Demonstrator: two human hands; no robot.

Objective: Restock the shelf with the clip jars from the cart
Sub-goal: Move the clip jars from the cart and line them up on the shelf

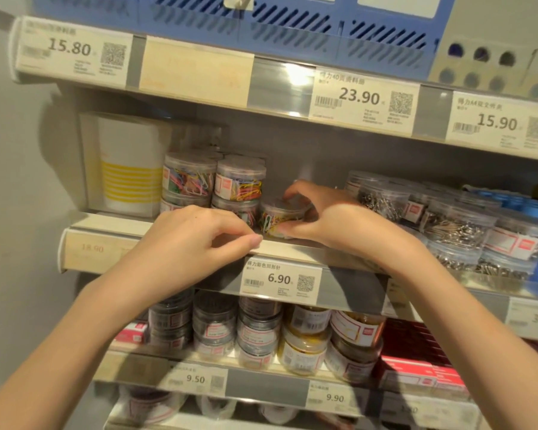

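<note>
Grey metal shelf [295, 248] at chest height, mostly stocked: white box with yellow stripes [128, 169] at far left, stacked jars of coloured clips [213, 187] beside it two high, tubs of silver clips [441, 218] crowding the right. Between those two groups, a gap only partly filled. Sitting in that gap, near the front edge and just beside the lower jars of the stack, one clip jar [280, 220] of coloured clips, apparently being set in place. Right hand [332, 217] curled over it, fingers on the lid and thumb at the base, clamped on the jar. Left hand [199, 240] holding nothing, fingers bent together, fingertips resting on the shelf's front lip above the 6.90 price tag [280, 280]. Room above this jar for another, and space toward the silver tubs, so likely more to place. Cart out of view; number of jars remaining impossible to tell.
</note>
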